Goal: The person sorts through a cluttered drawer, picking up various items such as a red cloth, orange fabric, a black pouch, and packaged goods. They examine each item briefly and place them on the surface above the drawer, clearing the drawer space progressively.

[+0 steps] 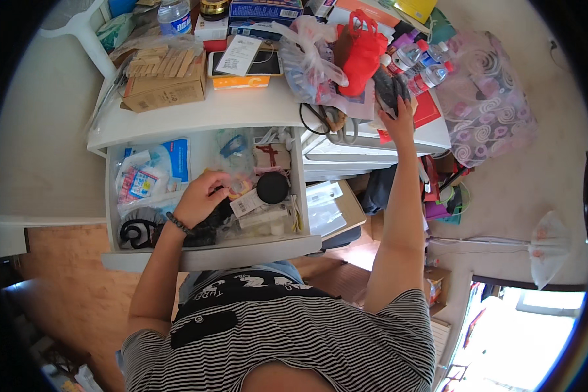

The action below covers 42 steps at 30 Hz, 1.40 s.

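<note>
Left hand: I see my left hand (199, 199) down inside the open drawer (206, 258), fingers curled over a small roll of tape (240, 188); it touches the roll, but I cannot tell whether it truly grips it.
Right hand: my right hand (398, 117) is stretched up and away to the counter (242, 111), closed around a dark bundle (389, 88) at the counter's right end.
Key relation: the roll of tape lies just right of the left fingertips, beside a black round lid (272, 187); the left hand is far nearer, the right is well apart from it.
Axis: the drawer runs left to right across my front; the dark bundle stands roughly upright above the right hand.
Surface: the white counter is crowded, with a cardboard box (166, 91), a red bag (361, 49) and water bottles (424, 62).
Room: pale floor (555, 130), with a patterned sheer bag (487, 98) right of the counter.
</note>
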Available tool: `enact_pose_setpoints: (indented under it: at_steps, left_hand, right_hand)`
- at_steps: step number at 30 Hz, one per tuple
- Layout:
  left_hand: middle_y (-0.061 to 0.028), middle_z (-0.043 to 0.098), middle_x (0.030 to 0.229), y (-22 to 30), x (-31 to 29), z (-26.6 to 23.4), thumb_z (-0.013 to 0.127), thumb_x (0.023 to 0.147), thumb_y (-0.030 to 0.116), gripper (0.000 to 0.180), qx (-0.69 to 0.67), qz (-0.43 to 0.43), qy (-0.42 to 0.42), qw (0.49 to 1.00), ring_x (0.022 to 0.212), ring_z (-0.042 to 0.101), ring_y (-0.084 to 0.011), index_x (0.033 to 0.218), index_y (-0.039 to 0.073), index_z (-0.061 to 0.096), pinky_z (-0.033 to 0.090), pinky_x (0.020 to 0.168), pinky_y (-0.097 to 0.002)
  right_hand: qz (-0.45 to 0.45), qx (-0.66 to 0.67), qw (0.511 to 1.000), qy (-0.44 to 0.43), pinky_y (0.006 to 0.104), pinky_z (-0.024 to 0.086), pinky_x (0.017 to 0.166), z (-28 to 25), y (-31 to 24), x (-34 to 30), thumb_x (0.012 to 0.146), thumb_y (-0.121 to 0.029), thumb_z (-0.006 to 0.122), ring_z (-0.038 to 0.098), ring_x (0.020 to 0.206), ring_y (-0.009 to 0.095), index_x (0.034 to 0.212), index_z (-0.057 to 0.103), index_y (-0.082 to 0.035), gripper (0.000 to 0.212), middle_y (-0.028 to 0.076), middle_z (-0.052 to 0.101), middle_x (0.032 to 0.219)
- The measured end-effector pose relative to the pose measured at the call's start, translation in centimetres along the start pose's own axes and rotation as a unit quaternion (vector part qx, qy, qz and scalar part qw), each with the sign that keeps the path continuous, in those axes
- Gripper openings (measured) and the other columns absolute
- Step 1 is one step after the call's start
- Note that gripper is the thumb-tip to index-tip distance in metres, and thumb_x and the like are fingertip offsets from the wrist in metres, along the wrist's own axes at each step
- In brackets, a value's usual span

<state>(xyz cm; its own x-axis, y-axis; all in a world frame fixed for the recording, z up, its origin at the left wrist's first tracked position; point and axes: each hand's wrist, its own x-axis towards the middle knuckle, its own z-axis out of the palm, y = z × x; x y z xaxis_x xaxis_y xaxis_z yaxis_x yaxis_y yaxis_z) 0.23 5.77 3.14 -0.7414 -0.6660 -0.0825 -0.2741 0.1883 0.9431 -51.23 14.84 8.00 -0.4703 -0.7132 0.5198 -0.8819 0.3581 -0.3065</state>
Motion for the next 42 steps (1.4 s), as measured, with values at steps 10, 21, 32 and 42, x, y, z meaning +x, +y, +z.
enact_pose_setpoints:
  at_steps: [10, 21, 32, 42]
  left_hand:
    - [-0.0136, 0.064, 0.086, -2.8, 7.3, 9.6, 0.074, 0.073, 0.02, 0.034, 0.254, -0.069, -0.089, 0.961, 0.076, 0.062, -0.0224, 0.094, -0.002, 0.061, 0.051, 0.07, -0.0296]
    - [-0.0055, 0.06, 0.098, 1.3, 5.1, 4.9, 0.062, 0.077, -0.007, 0.036, -0.266, -0.012, -0.095, 0.959, 0.088, 0.058, -0.0117, 0.109, 0.002, 0.049, 0.049, 0.078, -0.0259]
    - [-0.0056, 0.059, 0.107, 1.9, 3.3, 2.0, 0.059, 0.086, 0.005, 0.029, -0.234, 0.003, -0.011, 0.972, 0.099, 0.057, -0.0148, 0.114, 0.003, 0.051, 0.044, 0.089, -0.0285]
    - [-0.0048, 0.063, 0.098, -2.5, 1.8, -1.8, 0.059, 0.087, 0.009, 0.021, -0.191, -0.078, 0.07, 0.976, 0.089, 0.059, -0.0133, 0.107, 0.003, 0.057, 0.047, 0.08, -0.0258]
  right_hand:
    - [-0.078, 0.216, 0.973, 0.023, 0.0371, 0.047, 0.074, -1.4, -16.4, -10.4, 0.075, 0.004, 0.06, 0.061, 0.083, 0.032, 0.089, 0.06, 0.0, 0.014, 0.015, 0.061, 0.088]
    - [0.092, 0.511, 0.819, -0.242, 0.0282, 0.049, 0.075, -2.6, -21.9, -18.5, 0.073, -0.007, 0.073, 0.062, 0.088, 0.018, 0.119, 0.053, 0.001, 0.05, 0.011, 0.064, 0.102]
    - [0.131, 0.166, 0.969, 0.129, 0.0336, 0.05, 0.071, -7.0, -14.6, -10.0, 0.076, -0.013, 0.069, 0.066, 0.079, 0.027, 0.106, 0.059, 0.001, 0.035, 0.018, 0.065, 0.088]
    - [0.009, -0.192, 0.981, 0.019, 0.0431, 0.044, 0.083, 0.2, -6.5, -4.2, 0.074, -0.017, 0.068, 0.052, 0.104, 0.031, 0.114, 0.059, -0.008, 0.042, 0.011, 0.056, 0.11]
